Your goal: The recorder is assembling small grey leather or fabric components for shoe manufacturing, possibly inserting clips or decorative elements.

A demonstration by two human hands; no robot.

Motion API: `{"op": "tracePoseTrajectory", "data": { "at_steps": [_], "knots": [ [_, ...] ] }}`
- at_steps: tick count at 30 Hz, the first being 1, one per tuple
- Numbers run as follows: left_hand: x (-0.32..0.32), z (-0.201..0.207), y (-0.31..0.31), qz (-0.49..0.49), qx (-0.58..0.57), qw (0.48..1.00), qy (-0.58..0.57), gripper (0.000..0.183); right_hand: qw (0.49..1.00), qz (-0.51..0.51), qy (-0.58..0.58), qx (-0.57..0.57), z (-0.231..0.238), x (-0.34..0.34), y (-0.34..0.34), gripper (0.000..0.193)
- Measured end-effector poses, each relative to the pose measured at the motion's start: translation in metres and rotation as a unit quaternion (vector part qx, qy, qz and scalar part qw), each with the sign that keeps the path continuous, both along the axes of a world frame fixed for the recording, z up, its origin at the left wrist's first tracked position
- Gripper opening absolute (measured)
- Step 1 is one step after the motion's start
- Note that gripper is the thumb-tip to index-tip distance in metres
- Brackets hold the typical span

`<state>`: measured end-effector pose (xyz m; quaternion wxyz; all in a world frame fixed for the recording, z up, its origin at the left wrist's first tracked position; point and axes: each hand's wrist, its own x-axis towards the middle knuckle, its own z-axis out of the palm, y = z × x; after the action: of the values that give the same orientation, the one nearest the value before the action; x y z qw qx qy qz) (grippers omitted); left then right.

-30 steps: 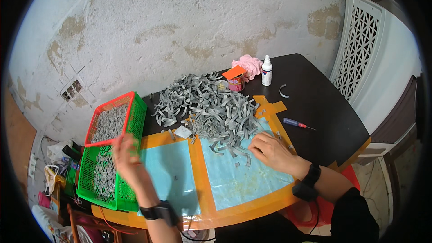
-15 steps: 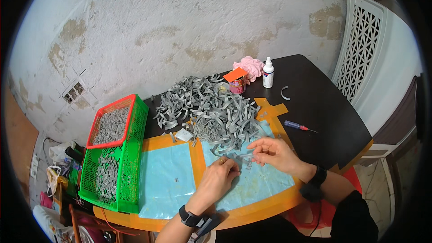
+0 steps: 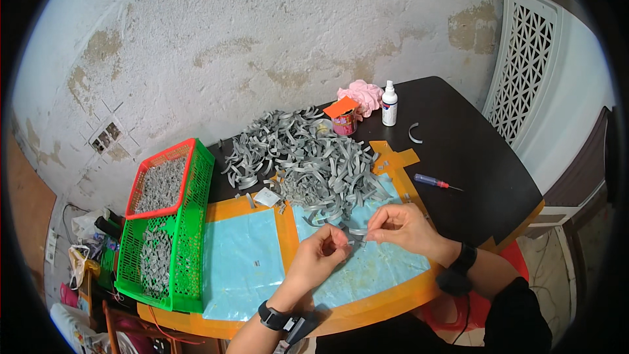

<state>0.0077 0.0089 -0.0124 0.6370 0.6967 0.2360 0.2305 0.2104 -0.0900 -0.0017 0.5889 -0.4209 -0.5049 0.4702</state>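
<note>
My right hand [image 3: 401,228] is closed in a pinch on one end of a short, curved grey strip [image 3: 358,231], held just above the blue plastic sheet [image 3: 373,274]. Close to the strip's other end is my left hand [image 3: 317,255], its fingers curled with thumb and fingertips together. Whatever lies between those fingertips is too small to make out. Right behind both hands rises a large heap of similar curved grey strips [image 3: 308,157]. A few tiny grey pieces lie on the sheet around my fingers.
On the left, a red basket [image 3: 190,174] of small grey pieces rests on a green basket [image 3: 185,255] holding more. A screwdriver [image 3: 432,181], a white spray bottle [image 3: 390,108], a tin [image 3: 344,124], a pink cloth [image 3: 362,96] and a white packet [image 3: 266,197] are on the dark table [image 3: 478,157].
My right hand has come down slightly, its fingers drawn together on the strip. My left hand has turned, bringing its thumb and fingertips up toward the strip's end.
</note>
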Motion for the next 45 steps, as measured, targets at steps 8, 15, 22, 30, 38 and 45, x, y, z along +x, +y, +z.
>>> {"op": "tracePoseTrajectory", "data": {
  "at_steps": [8, 15, 22, 30, 38, 45],
  "knots": [
    [0.002, 0.013, 0.001, -0.032, -0.187, 0.981, -0.031, 0.011, 0.997, 0.012, 0.036, -0.063, 0.007, -0.004, -0.003, 0.012],
    [0.003, 0.016, -0.002, -0.029, -0.274, 0.96, -0.041, 0.015, 0.995, 0.023, -0.101, -0.009, -0.009, -0.006, -0.001, 0.015],
    [0.001, 0.01, -0.001, -0.032, -0.248, 0.967, -0.043, 0.02, 0.971, -0.025, -0.233, 0.053, 0.002, -0.008, -0.001, 0.011],
    [-0.001, 0.008, 0.0, -0.02, -0.22, 0.975, -0.033, 0.02, 0.999, 0.009, -0.042, -0.03, 0.004, -0.008, -0.005, 0.013],
    [0.0, 0.014, -0.003, 0.0, -0.249, 0.967, -0.045, 0.021, 0.997, 0.036, -0.042, -0.044, 0.002, -0.002, -0.003, 0.014],
    [0.005, 0.02, -0.005, 0.014, -0.267, 0.957, -0.109, 0.013, 0.995, 0.056, -0.01, -0.083, 0.006, -0.003, -0.005, 0.016]
  ]
}}
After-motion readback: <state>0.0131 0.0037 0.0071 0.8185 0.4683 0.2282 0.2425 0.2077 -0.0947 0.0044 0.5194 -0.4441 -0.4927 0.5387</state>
